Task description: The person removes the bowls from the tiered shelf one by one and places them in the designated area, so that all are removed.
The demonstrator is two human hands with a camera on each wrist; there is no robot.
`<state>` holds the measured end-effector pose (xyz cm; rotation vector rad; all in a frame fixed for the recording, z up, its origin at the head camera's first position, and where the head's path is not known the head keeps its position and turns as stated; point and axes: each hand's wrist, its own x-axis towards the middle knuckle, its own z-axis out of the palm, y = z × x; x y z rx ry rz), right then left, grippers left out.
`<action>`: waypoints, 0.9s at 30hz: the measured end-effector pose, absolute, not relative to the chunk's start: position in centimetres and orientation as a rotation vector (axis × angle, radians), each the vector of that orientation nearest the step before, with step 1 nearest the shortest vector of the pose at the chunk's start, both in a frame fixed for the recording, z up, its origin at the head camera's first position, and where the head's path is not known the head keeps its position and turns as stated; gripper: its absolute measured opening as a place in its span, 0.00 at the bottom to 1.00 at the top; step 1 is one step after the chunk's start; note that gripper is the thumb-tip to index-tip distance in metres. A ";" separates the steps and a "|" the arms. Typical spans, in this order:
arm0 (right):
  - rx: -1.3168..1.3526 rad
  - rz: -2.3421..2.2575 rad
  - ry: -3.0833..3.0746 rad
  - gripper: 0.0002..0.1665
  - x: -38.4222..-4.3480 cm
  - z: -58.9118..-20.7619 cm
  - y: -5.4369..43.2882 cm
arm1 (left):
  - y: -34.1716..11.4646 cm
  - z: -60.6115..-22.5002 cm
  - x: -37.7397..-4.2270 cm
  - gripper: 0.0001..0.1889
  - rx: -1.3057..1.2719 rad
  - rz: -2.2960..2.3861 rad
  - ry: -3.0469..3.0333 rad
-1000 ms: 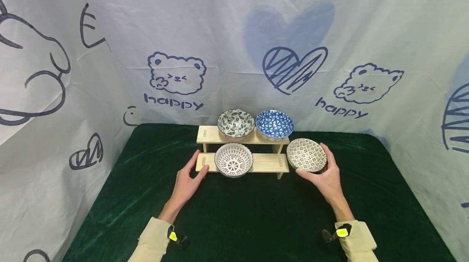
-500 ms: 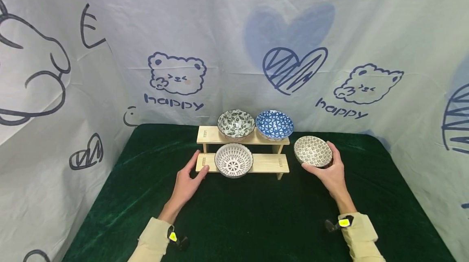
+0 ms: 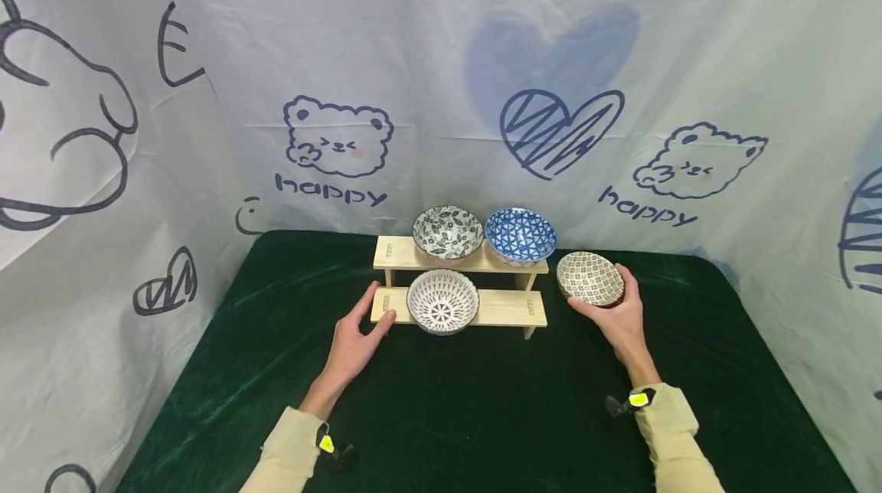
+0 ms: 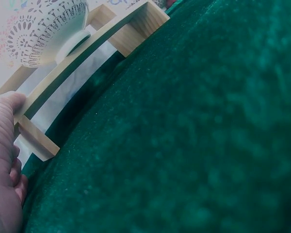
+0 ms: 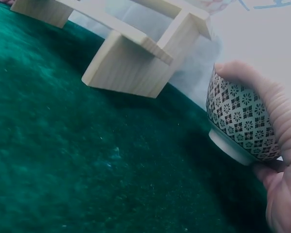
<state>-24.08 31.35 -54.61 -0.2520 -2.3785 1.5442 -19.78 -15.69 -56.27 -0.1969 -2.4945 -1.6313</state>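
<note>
My right hand [image 3: 622, 322] grips a small bowl [image 3: 589, 279] with a dark diamond-and-flower pattern, to the right of a two-step wooden stand [image 3: 506, 308]. In the right wrist view the thumb lies at the rim of this patterned bowl [image 5: 242, 116], and its foot looks raised off the cloth. At the stand's left end, my left hand [image 3: 353, 341] holds the lower step, thumb at the front edge and fingers toward the back. A white bowl with dark dashes [image 3: 442, 303] sits on that step. The left wrist view shows the thumb [image 4: 12, 101] against the wood.
On the upper step stand a leaf-patterned bowl [image 3: 448, 233] and a blue patterned bowl [image 3: 521, 236]. Dark green velvet cloth [image 3: 482, 409] covers the table. A pale curtain [image 3: 441, 57] with drawings hangs close behind and at both sides.
The right hand has carried the diamond-patterned bowl rightward, away from the stand's end, and slightly back. The left hand stays on the stand. The head view has shifted slightly.
</note>
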 end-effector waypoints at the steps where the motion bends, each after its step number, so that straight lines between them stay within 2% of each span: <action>1: -0.255 1.542 -2.375 0.68 -24.3 -54.7 31.4 | -15.7 -56.3 -19.8 0.40 -0.198 -1.628 -2.496; 27: -0.331 1.520 -2.400 0.70 -26.3 -56.0 31.1 | -15.6 -56.3 -19.8 0.40 -0.202 -1.618 -2.492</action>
